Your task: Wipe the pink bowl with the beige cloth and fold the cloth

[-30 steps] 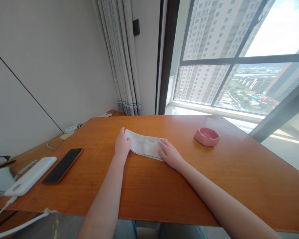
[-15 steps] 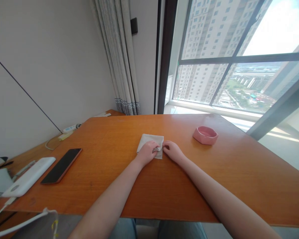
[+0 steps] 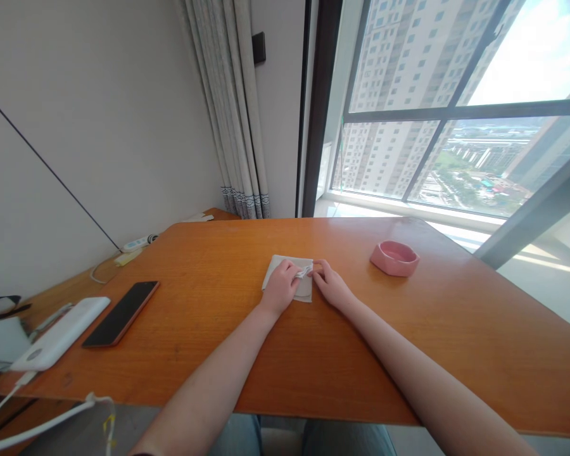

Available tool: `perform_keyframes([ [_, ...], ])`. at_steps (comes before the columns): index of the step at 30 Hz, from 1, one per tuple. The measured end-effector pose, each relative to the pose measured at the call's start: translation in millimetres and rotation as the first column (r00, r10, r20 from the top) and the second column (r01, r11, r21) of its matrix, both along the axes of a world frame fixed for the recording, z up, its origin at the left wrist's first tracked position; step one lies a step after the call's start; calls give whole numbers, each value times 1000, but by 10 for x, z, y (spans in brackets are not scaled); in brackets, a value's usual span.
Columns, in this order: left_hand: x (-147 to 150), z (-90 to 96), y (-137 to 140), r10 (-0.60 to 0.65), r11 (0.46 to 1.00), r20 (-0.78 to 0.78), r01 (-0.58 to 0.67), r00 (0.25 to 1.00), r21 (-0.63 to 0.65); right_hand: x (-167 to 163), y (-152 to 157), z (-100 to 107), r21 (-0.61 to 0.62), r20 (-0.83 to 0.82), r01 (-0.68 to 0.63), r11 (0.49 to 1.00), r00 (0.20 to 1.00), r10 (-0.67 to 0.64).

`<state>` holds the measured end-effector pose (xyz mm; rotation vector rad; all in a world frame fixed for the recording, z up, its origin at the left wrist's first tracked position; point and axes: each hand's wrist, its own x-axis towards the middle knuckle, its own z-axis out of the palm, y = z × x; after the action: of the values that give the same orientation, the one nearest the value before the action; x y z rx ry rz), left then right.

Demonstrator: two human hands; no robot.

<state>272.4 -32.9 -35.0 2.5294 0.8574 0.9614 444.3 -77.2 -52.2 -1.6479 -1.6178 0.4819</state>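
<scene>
A small light-grey folded cloth (image 3: 304, 292) lies on the wooden table in front of me, with a raised, crumpled fold near its middle. My left hand (image 3: 281, 286) rests over the cloth's left part, its fingers closed on the raised fold. At the right edge is my right hand (image 3: 332, 285), thumb and forefinger pinching the end of that fold. The fingertips of both hands are partly hidden.
A pink angular bowl (image 3: 395, 259) stands to the right on the table (image 3: 209, 266). On the left lie a black-screened phone (image 3: 121, 315) and a white power bank (image 3: 61, 334) with a cable. A power strip (image 3: 137, 244) sits by the wall.
My right hand has shifted slightly up along the cloth's edge, its forefinger more stretched out. The left hand has turned a little, and more of the raised fold shows between the hands.
</scene>
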Motion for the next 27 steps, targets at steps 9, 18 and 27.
perform_keyframes([
  [9, -35, 62, 29, -54, 998, -163, 56, 985, 4, 33, 37, -73, 37, 342, -41, 998, 939, 26],
  [18, -122, -144, 183, 169, 973, -496, -226, 852, -56, -75, -36, -20, 93, 380, -113, 989, 922, 70],
  [27, -91, -192, 165, 203, 963, -448, -260, 871, -71, -124, -112, 41, -29, 394, -146, 989, 908, 145],
])
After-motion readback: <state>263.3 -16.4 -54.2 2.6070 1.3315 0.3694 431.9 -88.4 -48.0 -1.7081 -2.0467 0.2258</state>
